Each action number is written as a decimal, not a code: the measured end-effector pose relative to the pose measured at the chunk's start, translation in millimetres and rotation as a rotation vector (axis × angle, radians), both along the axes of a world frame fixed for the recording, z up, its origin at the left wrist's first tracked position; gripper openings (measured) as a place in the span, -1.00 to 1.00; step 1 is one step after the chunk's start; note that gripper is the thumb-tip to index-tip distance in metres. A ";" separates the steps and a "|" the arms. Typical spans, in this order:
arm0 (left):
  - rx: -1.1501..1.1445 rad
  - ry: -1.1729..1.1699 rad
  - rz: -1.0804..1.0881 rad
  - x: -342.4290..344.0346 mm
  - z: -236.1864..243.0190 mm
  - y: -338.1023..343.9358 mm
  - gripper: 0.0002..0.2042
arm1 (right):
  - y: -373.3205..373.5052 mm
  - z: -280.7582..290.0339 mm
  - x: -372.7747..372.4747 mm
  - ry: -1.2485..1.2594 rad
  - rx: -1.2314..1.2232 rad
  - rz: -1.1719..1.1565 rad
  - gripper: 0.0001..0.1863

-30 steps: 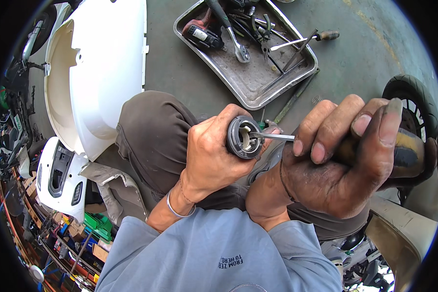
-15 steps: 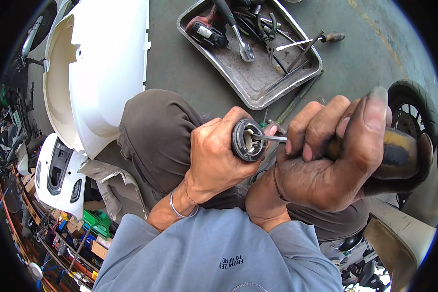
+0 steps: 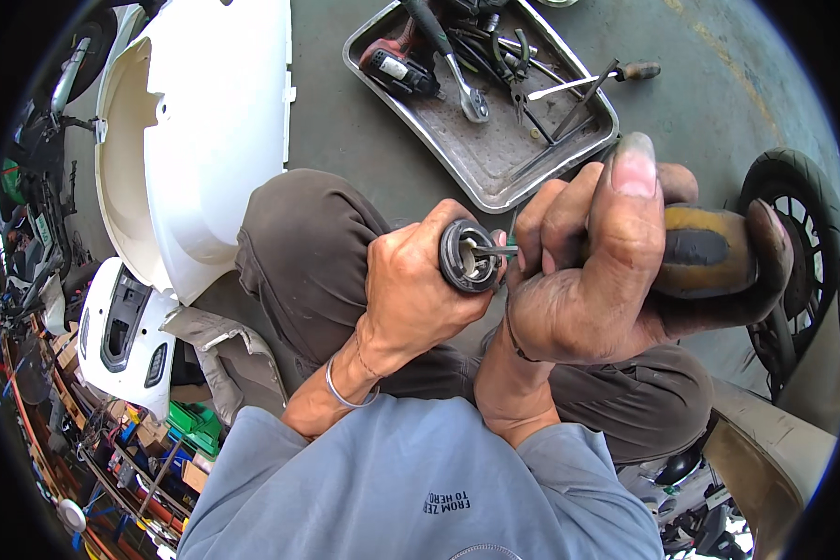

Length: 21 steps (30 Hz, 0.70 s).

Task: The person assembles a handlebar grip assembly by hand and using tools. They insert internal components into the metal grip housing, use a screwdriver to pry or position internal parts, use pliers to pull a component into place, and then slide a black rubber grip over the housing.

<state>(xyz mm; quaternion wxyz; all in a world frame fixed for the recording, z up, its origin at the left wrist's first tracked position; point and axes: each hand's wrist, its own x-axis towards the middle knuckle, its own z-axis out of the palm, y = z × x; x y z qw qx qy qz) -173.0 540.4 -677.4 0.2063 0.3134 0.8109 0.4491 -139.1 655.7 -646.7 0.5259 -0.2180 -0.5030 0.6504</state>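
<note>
Closed around a round black cylindrical part (image 3: 450, 254), my left hand (image 3: 397, 271) holds its hollow end turned up toward me. Inside the opening some metal and pale pieces show. My right hand (image 3: 593, 289), with dark smudged fingers, is wrapped around a screwdriver (image 3: 709, 250) with a thick yellow and black handle. Its thin metal shaft runs left into the part's opening; the tip is too small to make out. Both hands are close together above my lap, and the fingers mostly hide the middle of the screwdriver.
Ahead, a metal tray (image 3: 457, 175) holds a ratchet (image 3: 473, 101), a red and black power tool (image 3: 399, 67), pliers (image 3: 519, 89) and a screwdriver (image 3: 639, 70). White body panels (image 3: 219, 140) lie at left. A wheel (image 3: 793, 173) stands at right.
My right hand and the screwdriver have shifted left and slightly up, and less shaft shows between hand and part. The black part has moved slightly left and up.
</note>
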 end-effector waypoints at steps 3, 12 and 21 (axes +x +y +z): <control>0.050 0.001 -0.041 3.0 7.3 0.8 -0.72 | -3.5 5.7 6.3 0.038 -0.047 0.006 -0.85; -0.013 -0.142 -0.049 4.1 6.4 3.6 -0.75 | 34.1 42.3 52.6 0.298 -0.037 -0.001 -0.80; 0.032 -0.417 -0.156 -0.3 17.8 -3.6 -0.77 | 20.7 3.3 5.7 0.242 0.133 0.163 -0.74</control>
